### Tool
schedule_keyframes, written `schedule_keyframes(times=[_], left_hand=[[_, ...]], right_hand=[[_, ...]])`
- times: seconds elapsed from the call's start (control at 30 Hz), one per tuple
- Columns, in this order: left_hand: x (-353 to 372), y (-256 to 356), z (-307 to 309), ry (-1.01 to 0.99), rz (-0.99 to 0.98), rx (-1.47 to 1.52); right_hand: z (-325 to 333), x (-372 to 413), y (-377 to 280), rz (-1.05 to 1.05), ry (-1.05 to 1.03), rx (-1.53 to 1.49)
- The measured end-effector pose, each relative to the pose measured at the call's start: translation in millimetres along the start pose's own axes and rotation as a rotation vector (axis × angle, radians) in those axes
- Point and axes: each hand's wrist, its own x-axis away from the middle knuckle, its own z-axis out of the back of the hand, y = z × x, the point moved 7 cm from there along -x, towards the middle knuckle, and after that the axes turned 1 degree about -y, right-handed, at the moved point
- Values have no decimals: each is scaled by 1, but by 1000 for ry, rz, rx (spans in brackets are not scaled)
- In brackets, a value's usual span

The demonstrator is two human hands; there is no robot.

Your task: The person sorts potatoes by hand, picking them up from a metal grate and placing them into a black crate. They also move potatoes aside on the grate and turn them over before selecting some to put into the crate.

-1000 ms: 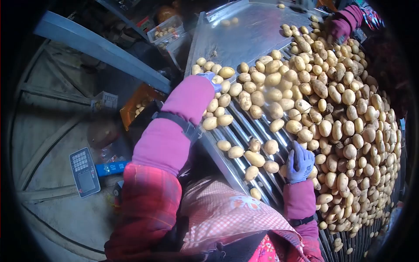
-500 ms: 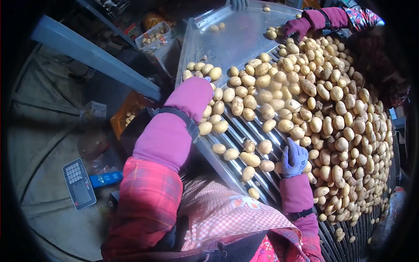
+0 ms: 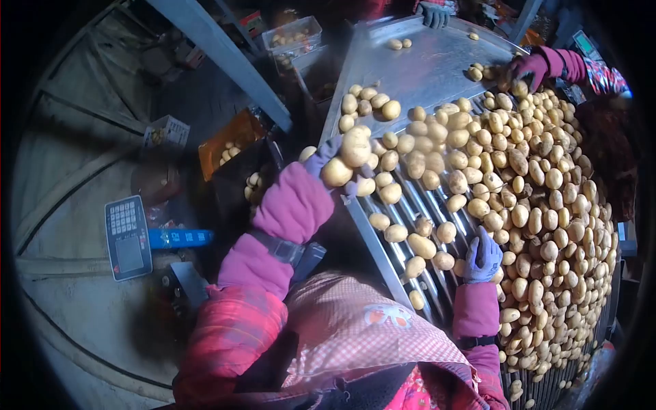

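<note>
A big heap of yellow potatoes [image 3: 540, 205] covers a sorting table of metal rollers [image 3: 403, 246]. My left hand [image 3: 328, 160], in a purple glove, is lifted over the table's near-left edge and holds potatoes [image 3: 345, 158], one large and one smaller. My right hand [image 3: 484, 256], also gloved, rests among the potatoes at the heap's near edge, fingers spread over them; whether it grips one I cannot tell.
A bare steel plate [image 3: 424, 65] lies beyond the heap. Another person's gloved hand [image 3: 529, 65] reaches into the far potatoes, a second glove [image 3: 434, 12] shows at the top. Left of the table stand orange crates [image 3: 229, 147] with potatoes and a scale display [image 3: 128, 237].
My left hand came back from the pile at the table's left edge and rose with potatoes in it. The right hand stayed at the heap's near edge. The view shifted.
</note>
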Motion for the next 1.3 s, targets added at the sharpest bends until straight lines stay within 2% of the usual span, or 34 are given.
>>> schedule_keyframes(times=[0.03, 0.07, 0.13, 0.17, 0.2, 0.23, 0.3, 0.33, 0.37, 0.4, 0.47, 0.5, 0.6, 0.63, 0.67, 0.7, 0.77, 0.87, 0.9, 0.93, 1.0, 1.03, 1.1, 1.13, 1.17, 1.2, 1.23, 1.27, 1.3], left_hand=[[13, 3, 5, 60, -59, 45], [30, 13, 22, 30, -124, -120], [79, 34, 43, 343, -230, -328], [105, 43, 35, 496, -177, -535], [133, 50, 75, 661, -211, -563], [158, 55, 99, 667, -205, -651], [187, 56, 162, 616, -159, -559], [206, 76, 186, 911, -241, -1259], [216, 87, 178, 1164, -316, -1979], [204, 86, 164, 1159, -305, -1983], [164, 83, 118, 971, -661, -1781], [136, 76, 99, 874, -629, -1732], [47, 28, 22, 510, -608, -2043], [24, 8, 19, 451, -467, -1926], [1, -11, 7, 392, -484, -2101], [-17, -23, 0, 299, -397, -2197], [-64, -53, -3, 119, -332, -2292], [-98, -53, 8, -14, -305, -2326], [-109, -43, 3, -23, -219, -2183], [-112, -35, 1, -210, -473, -2353], [-107, -37, -22, -421, -749, -2486], [-109, -38, -25, -441, -764, -2656], [-110, -46, -31, -193, -552, -2471], [-102, -61, -23, 36, -338, -2088], [-87, -94, -50, -226, -156, -2116], [-80, -132, -48, -380, 27, -2456], [-61, -150, -53, -526, -83, -2301], [-46, -164, -49, -515, -187, -2229], [-42, -182, -44, -548, -158, -2225]], right_hand=[[1, 0, 0, 7, 1, -6], [1, -1, -1, 13, 6, -16], [0, 1, 1, -6, -5, 6], [0, 1, 1, 9, 7, 12], [1, 3, 2, 0, 7, 14], [0, 3, 2, -2, 2, 19], [0, 4, 3, -11, -7, 20], [-1, 4, 3, -17, -22, 27], [-2, 3, 4, -21, -36, 33], [-1, 4, 3, -35, -40, 43], [-2, 3, 3, -32, -42, 33], [-1, 3, 3, -22, -32, 24], [2, 3, 0, -24, -4, 11], [3, 2, 0, -26, 1, -4], [2, 3, 2, -27, 1, -3], [4, 2, 0, -32, 10, 5], [5, 3, 1, -52, 26, -15], [10, 0, -4, -48, 44, -7], [10, 0, -3, -49, 48, -13], [9, 0, -2, -41, 47, -13], [10, 1, -2, -39, 57, -29], [11, 0, -3, -25, 67, -22], [11, 0, -1, -35, 64, -22], [10, 1, -1, -43, 54, -29], [9, 2, -2, -42, 53, -32], [9, 1, -2, -51, 48, -23], [10, 1, -2, -56, 40, -17], [10, 1, -3, -67, 22, -6], [7, 1, -2, -64, 14, 18]])
